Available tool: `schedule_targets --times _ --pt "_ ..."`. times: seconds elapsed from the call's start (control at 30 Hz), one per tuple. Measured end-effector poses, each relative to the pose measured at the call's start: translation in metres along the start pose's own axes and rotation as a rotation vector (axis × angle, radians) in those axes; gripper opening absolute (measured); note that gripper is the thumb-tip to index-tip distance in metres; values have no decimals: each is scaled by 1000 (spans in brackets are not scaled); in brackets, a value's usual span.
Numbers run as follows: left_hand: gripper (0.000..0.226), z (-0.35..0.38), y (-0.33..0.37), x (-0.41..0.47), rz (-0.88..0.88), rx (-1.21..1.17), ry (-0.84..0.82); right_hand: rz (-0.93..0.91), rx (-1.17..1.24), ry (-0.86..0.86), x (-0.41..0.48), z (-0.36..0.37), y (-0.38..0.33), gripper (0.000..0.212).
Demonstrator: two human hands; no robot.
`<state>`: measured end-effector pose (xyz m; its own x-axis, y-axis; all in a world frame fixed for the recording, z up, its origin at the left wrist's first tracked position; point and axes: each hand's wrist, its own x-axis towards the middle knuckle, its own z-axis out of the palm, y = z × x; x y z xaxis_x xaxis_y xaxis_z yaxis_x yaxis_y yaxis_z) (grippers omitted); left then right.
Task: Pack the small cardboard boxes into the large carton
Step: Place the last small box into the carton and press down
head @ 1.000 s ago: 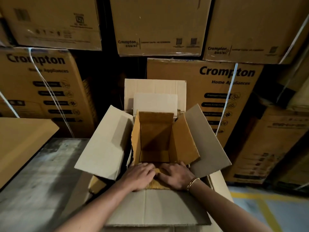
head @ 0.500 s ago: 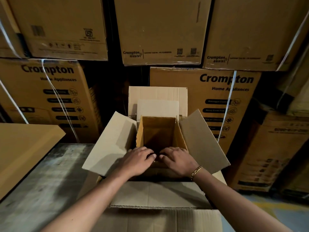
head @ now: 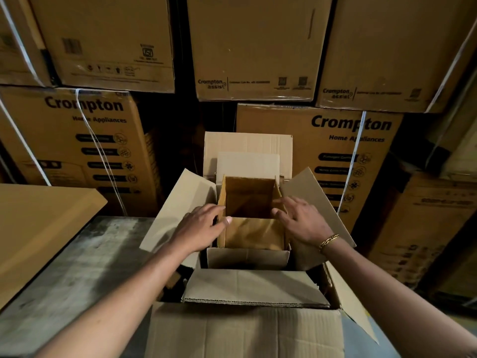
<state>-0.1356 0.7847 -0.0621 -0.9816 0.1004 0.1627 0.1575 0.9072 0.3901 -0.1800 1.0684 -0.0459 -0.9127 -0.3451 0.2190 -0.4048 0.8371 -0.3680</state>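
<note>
The large carton (head: pixel 245 332) stands open in front of me, its four pale flaps spread outward. Inside it sits a small brown cardboard box (head: pixel 249 197) with its top open and its near flap (head: pixel 254 233) folded inward. My left hand (head: pixel 201 228) rests against the small box's left side, thumb lying on the near flap. On the opposite side my right hand (head: pixel 300 220), with a gold bracelet at the wrist, touches the small box's right flap with fingers spread. Neither hand is closed around anything.
A grey worn table top (head: pixel 77 267) lies to the left, with a flat cardboard sheet (head: pixel 38 223) at its far left. Stacked printed cartons (head: pixel 348 125) form a wall close behind the large carton. Floor shows at the bottom right.
Both hands were pressed together on the small box's near flap. They have moved apart to its left and right sides, and the near flap now lies folded inward.
</note>
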Motion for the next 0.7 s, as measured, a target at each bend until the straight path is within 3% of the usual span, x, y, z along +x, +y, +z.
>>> schedule_targets --times 0.13,0.7 --pt "63 -10 -6 3 10 37 9 78 -34 1 -2 -7 9 64" --pt "75 -58 -31 -13 169 194 103 196 -199 50 -30 -13 -26 77"
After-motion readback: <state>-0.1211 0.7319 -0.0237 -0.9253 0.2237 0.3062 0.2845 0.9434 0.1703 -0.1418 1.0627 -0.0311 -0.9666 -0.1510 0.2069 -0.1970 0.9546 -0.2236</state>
